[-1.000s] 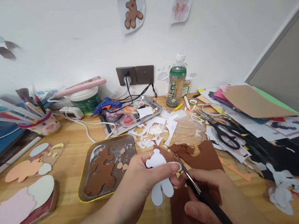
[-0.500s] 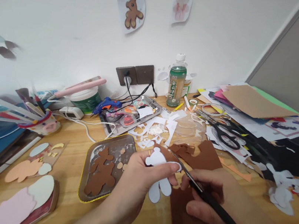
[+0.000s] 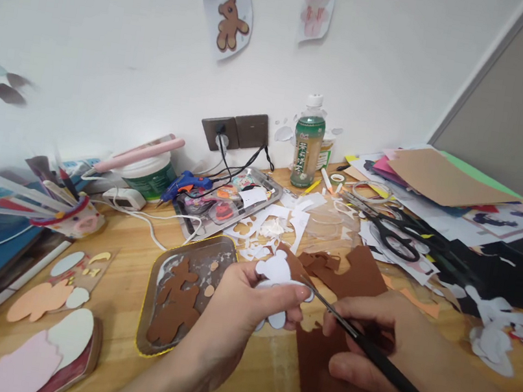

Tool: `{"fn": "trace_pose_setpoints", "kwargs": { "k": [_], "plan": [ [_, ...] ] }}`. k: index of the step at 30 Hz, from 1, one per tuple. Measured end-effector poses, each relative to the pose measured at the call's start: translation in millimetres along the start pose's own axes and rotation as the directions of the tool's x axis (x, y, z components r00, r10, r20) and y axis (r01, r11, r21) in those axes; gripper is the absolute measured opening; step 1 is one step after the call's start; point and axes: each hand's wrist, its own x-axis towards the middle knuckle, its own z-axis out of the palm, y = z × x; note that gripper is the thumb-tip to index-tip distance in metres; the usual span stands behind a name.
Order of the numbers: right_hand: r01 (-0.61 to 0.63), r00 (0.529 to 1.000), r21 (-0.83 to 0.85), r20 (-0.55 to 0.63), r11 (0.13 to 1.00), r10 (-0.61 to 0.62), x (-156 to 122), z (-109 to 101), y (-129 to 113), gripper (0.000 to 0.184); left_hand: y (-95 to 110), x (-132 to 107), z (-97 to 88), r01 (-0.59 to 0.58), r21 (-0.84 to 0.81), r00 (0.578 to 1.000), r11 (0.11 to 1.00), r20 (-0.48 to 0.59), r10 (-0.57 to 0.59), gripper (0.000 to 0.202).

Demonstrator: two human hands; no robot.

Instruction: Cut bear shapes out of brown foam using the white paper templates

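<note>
My left hand point(image 3: 245, 302) pinches a white bear-shaped cutout point(image 3: 275, 267) between thumb and fingers. The bear's head rises above my thumb, the fingers cover part of its body, and its feet hang below. My right hand point(image 3: 369, 333) grips a slim black-handled paintbrush point(image 3: 392, 373), its thin metallic front pointing up and left. The brush tip is close to the cutout's right arm; whether it touches cannot be seen. Under my right hand lies a sheet of brown foam point(image 3: 321, 369) with cut edges. Brown bear-shaped pieces point(image 3: 175, 314) lie in a yellow-rimmed tray point(image 3: 146, 297) left of my left hand.
White paper scraps point(image 3: 299, 221) and black scissors point(image 3: 397, 239) lie behind my hands. A green-labelled bottle point(image 3: 307, 147) stands by the wall, near a blue glue gun point(image 3: 187, 186). Layered foam shapes point(image 3: 27, 364) are at the near left. Coloured sheets point(image 3: 455, 179) are stacked at the right.
The white bear cutout has tilted in my left hand, so less of its legs shows. The brush has shifted slightly right and down with my right hand.
</note>
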Motion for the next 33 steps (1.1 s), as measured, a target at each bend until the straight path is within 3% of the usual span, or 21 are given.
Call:
{"fn": "trace_pose_setpoints", "kwargs": {
  "k": [6, 12, 33],
  "plan": [
    [0.030, 1.000, 0.076, -0.013, 0.997, -0.029, 1, 0, -1, 0.023, -2, 2, 0.0, -0.015, -0.046, 0.999, 0.999, -0.050, 0.013, 0.012],
    [0.011, 0.998, 0.190, 0.052, 0.982, -0.021, 1, 1, -4, 0.029, -4, 2, 0.0, 0.003, -0.023, 1.000, 1.000, -0.001, -0.003, 0.013],
    [-0.020, 0.999, 0.079, 0.046, 0.997, 0.017, 2, -6, -7, 0.026, 7, -1, 0.6, 0.053, 0.004, 0.998, 0.999, -0.031, -0.053, 0.012]
  ]
}}
